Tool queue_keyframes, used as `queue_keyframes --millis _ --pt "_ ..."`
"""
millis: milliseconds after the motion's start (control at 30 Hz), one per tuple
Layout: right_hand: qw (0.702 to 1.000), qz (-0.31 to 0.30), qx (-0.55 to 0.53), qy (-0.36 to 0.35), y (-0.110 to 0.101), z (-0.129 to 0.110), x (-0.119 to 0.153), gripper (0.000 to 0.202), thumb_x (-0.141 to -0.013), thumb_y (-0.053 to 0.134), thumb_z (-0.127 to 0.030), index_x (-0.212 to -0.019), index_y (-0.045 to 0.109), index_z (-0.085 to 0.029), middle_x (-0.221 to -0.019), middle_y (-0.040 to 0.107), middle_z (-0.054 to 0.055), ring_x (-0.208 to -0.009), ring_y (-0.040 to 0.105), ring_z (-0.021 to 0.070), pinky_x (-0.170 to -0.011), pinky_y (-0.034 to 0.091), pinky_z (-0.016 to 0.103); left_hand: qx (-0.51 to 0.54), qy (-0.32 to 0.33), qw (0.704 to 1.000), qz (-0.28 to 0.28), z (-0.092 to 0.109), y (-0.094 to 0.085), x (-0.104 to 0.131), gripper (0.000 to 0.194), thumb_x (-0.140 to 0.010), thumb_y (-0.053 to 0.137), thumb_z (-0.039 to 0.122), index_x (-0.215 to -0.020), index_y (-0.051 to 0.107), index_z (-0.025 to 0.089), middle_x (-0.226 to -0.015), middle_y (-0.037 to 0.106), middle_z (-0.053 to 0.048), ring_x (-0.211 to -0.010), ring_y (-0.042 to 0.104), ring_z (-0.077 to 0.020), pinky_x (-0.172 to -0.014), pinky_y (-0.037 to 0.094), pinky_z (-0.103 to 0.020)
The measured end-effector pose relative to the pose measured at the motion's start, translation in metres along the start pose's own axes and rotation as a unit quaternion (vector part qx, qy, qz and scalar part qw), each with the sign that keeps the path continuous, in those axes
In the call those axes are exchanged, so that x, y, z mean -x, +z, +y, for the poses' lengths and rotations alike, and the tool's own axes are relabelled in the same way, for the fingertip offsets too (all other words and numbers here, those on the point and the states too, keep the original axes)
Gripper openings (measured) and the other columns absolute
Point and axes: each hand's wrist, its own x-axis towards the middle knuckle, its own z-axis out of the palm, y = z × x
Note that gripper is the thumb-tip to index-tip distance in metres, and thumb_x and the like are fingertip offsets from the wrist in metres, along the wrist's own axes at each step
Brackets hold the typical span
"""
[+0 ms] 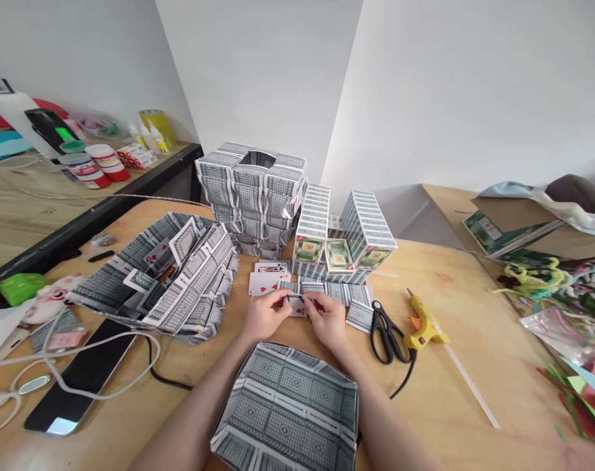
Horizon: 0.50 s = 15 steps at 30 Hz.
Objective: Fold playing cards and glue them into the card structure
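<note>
In the middle of the table, my left hand and my right hand pinch the two ends of a playing card, which looks bent and is seen nearly edge-on. Below it lie loose playing cards, some face up and others in a row with grey backs showing. Between my forearms stands a shallow open box made of folded cards. A larger box made of cards, with a hole in its top, stands behind. Left of my hands is an open card basket holding more cards.
Stacks of green card packs stand behind my hands. Black scissors and a yellow glue gun with a glue stick lie to the right. A phone and white cables are at left. Coloured craft scraps lie far right.
</note>
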Motion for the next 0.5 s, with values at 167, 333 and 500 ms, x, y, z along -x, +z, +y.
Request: queue_keyframes --millis 167,333,500 --pt "1.000 -0.002 -0.005 0.014 0.0004 0.0006 -0.0002 0.020 -0.080 0.050 -0.029 -0.081 0.066 -0.016 -0.065 0.064 0.003 -0.052 0.052 0.0130 -0.050 0.041 0.023 -0.011 -0.010 1.000 -0.009 -0.0027 -0.0006 -0.0001 0.026 -0.069 0.050 0.016 -0.089 0.067 0.015 -0.048 0.054 0.005 -0.043 0.046 -0.0059 -0.048 0.039 -0.016" --pt "0.999 -0.006 -0.030 0.040 0.0009 0.0026 -0.0005 0.022 -0.080 0.049 -0.031 -0.080 0.065 -0.016 -0.063 0.063 0.003 -0.050 0.051 0.0125 -0.047 0.040 0.022 0.043 -0.008 0.998 -0.033 0.0009 -0.0028 -0.0006 0.025 -0.074 0.048 0.018 -0.094 0.063 0.016 -0.061 0.060 0.003 -0.049 0.050 -0.0061 -0.051 0.041 -0.015" --pt "0.997 -0.029 -0.052 0.049 0.0030 0.0044 -0.0007 0.021 -0.078 0.051 -0.032 -0.084 0.064 -0.016 -0.057 0.056 0.000 -0.046 0.046 0.0112 -0.044 0.037 0.022 0.016 -0.007 0.999 -0.029 -0.0003 -0.0031 -0.0011 0.019 -0.079 0.047 0.027 -0.087 0.061 0.017 -0.063 0.062 0.002 -0.053 0.052 -0.0074 -0.052 0.041 -0.016"
